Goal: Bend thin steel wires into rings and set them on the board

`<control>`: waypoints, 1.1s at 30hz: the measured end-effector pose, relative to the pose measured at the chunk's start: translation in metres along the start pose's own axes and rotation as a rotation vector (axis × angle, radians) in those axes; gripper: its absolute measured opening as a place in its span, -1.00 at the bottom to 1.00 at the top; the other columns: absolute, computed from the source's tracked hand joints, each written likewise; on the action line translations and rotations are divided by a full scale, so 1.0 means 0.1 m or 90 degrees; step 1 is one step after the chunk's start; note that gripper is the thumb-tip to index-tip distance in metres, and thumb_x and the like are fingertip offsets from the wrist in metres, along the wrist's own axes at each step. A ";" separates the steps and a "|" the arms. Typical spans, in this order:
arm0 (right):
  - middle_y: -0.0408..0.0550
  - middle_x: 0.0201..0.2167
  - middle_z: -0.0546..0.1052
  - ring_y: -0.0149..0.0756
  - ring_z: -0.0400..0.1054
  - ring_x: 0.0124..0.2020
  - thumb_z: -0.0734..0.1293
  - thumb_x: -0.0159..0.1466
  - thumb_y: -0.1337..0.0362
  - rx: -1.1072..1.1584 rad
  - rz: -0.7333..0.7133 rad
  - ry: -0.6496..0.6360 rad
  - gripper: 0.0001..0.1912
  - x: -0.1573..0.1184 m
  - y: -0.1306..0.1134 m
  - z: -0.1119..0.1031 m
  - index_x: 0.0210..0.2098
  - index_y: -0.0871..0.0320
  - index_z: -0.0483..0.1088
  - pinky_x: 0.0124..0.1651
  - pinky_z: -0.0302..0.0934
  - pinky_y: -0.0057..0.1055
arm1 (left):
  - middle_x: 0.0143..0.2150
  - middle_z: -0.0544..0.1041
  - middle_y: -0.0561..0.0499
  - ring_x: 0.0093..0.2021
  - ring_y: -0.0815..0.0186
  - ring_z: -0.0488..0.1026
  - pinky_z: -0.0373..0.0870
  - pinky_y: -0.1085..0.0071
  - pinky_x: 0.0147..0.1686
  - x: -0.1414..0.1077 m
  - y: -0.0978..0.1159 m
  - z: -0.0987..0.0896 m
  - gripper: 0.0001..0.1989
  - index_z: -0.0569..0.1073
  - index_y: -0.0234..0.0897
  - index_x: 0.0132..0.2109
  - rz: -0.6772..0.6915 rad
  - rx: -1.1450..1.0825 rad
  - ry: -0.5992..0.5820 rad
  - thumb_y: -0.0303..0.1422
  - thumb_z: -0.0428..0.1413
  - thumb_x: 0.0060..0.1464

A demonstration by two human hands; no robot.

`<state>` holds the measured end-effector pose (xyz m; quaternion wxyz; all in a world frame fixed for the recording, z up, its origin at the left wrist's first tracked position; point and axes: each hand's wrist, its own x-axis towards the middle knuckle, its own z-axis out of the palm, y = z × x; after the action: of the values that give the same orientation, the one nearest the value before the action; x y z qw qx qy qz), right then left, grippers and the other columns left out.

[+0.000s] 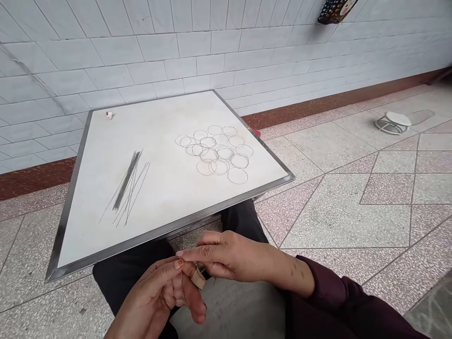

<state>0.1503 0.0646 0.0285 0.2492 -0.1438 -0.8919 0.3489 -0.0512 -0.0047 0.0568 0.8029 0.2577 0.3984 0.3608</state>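
Note:
My left hand [155, 289] and my right hand [238, 256] meet above my lap, at the table's near edge. The left thumb presses onto its bent fingers. My right index finger reaches across to the left thumb tip, its other fingers curled. A thin dark wire [182, 283] shows faintly at the left fingers; most of it is hidden. A tan band [198, 278] wraps one finger between the hands. On the table, straight thin wires [127, 181] lie in a loose bundle at left, and several thin wire rings [238, 175] overlap in a cluster at right.
The white table [162, 188] has a metal edge and stands against a tiled wall [151, 52]. A small white and red object [110, 115] sits at its far left corner. A low white stool [397, 120] stands on the floor at right. A patterned bag [334, 12] hangs above.

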 end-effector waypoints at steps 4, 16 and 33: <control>-0.05 -0.21 0.41 -0.43 0.31 -0.26 0.16 0.43 0.34 0.049 0.018 0.005 -0.53 -0.01 -0.01 -0.02 0.31 0.14 0.13 -0.16 0.32 -0.53 | -0.55 0.62 -0.13 -0.51 0.17 0.55 0.47 0.27 -0.39 0.00 0.01 0.01 -0.66 0.55 -0.29 -0.36 -0.017 0.000 0.000 -0.27 -0.02 0.26; 0.00 -0.12 0.52 -0.43 0.44 -0.15 0.21 0.41 0.37 0.077 0.005 0.044 -0.70 0.00 0.01 0.00 0.13 0.21 0.28 -0.09 0.36 -0.51 | -0.51 0.61 -0.14 -0.49 0.14 0.54 0.47 0.20 -0.33 0.05 -0.01 0.02 -0.65 0.59 -0.32 -0.36 -0.032 0.015 0.014 -0.22 0.02 0.22; 0.01 -0.20 0.49 -0.43 0.41 -0.13 0.13 0.46 0.29 -0.063 -0.071 0.121 -0.79 -0.03 0.07 0.03 -0.05 0.23 0.34 -0.10 0.40 -0.54 | -0.62 0.57 -0.01 -0.58 0.22 0.54 0.49 0.20 -0.23 0.07 -0.07 0.04 -0.86 0.63 -0.28 -0.31 -0.057 -0.068 0.007 -0.33 0.20 0.09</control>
<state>0.1512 0.0665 0.0206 0.3439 -0.1388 -0.8871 0.2747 -0.0426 -0.0043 0.0507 0.8285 0.1945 0.3942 0.3469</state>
